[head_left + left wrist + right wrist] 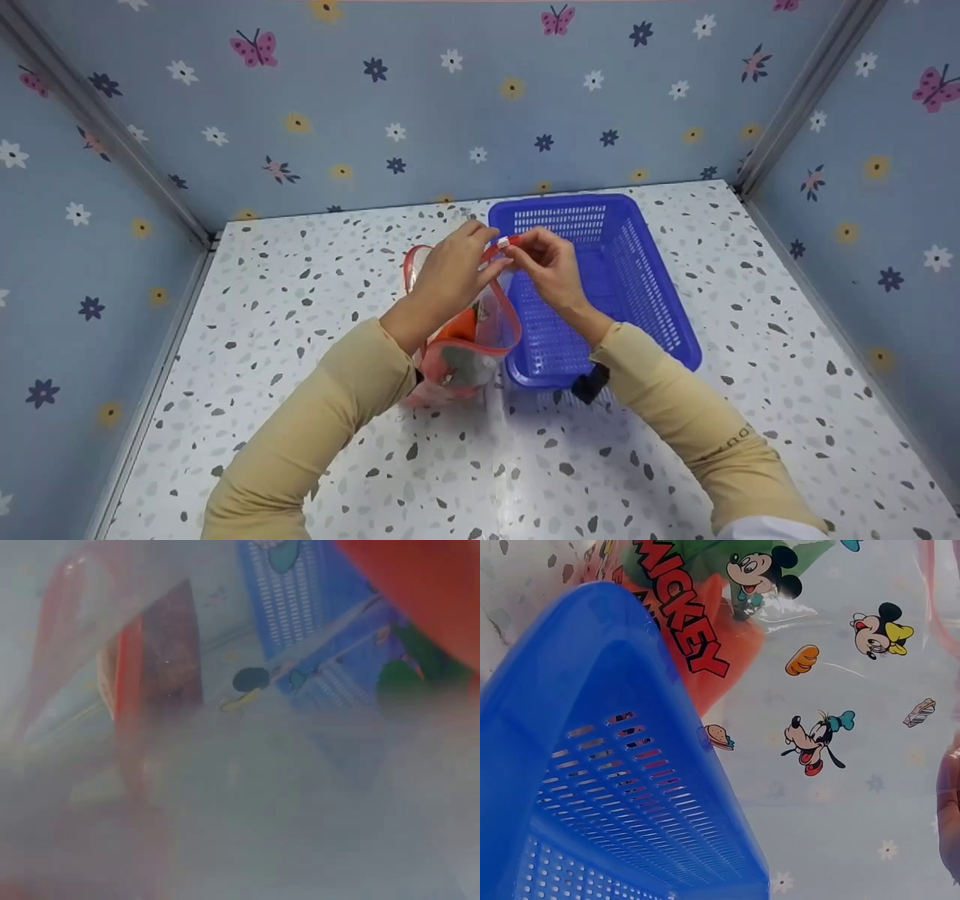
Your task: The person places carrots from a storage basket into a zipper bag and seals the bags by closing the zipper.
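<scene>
A clear plastic bag (pixel 487 330) with red trim stands on the table, an orange-red thing (pixel 459 327) inside it. The right wrist view shows cartoon figures on the bag (pixel 814 746) and green and red contents behind its plastic. My left hand (pixel 454 262) reaches over the bag's mouth and pinches a red strip between thumb and fingers. My right hand (pixel 553 270) pinches the same red strip (pixel 504 242) near a small white patch, above the basket's left side. Bag plastic blurs the left wrist view and hides that hand there.
A blue slotted basket (pixel 679 330) stands right of the bag, close against it. Speckled white tabletop (pixel 300 420) surrounds both. Flower-patterned panels (pixel 480 97) rise at the back and both sides.
</scene>
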`<state>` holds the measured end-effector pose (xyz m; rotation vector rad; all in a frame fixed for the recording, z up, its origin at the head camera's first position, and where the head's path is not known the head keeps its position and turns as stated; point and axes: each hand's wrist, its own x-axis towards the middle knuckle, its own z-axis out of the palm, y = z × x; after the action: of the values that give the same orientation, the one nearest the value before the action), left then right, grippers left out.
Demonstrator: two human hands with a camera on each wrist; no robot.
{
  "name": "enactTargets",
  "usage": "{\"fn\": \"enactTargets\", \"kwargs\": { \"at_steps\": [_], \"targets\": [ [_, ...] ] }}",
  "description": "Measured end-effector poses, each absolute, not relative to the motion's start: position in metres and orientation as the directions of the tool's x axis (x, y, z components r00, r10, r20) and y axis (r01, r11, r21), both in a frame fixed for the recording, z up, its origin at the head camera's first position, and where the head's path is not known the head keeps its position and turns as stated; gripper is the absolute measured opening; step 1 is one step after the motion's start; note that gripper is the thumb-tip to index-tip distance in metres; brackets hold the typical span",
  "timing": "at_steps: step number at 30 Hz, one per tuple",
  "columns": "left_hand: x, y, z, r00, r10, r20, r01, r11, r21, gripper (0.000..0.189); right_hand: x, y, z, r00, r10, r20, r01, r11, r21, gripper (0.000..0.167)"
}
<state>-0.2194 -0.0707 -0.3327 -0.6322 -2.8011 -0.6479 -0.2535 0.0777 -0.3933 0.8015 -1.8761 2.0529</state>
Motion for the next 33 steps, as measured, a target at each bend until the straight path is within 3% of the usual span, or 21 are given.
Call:
{"fn": "enactTargets", "kwargs": {
  "at_steps": [11,19,33],
  "targets": [
    [-0.226,-0.066,-0.337,-0.903,0.337,0.268,0.425,0.799,0.426,0.028,-0.263,0.078,-0.405,-0.802,-0.193,0.565,-0.536,-0.183,-0.824,0.013],
    [-0.229,-0.064,-0.337,-0.927,0.298,0.228,0.372,0.808,0.458,0.027,-0.262,0.080,-0.406,-0.801,-0.201,0.563,-0.533,-0.186,-0.825,0.015],
    [-0.227,-0.067,-0.334,-0.902,0.316,0.294,0.420,0.802,0.426,0.026,-0.260,0.079,-0.404,-0.801,-0.185,0.570,-0.537,-0.198,-0.820,0.012]
  ]
}}
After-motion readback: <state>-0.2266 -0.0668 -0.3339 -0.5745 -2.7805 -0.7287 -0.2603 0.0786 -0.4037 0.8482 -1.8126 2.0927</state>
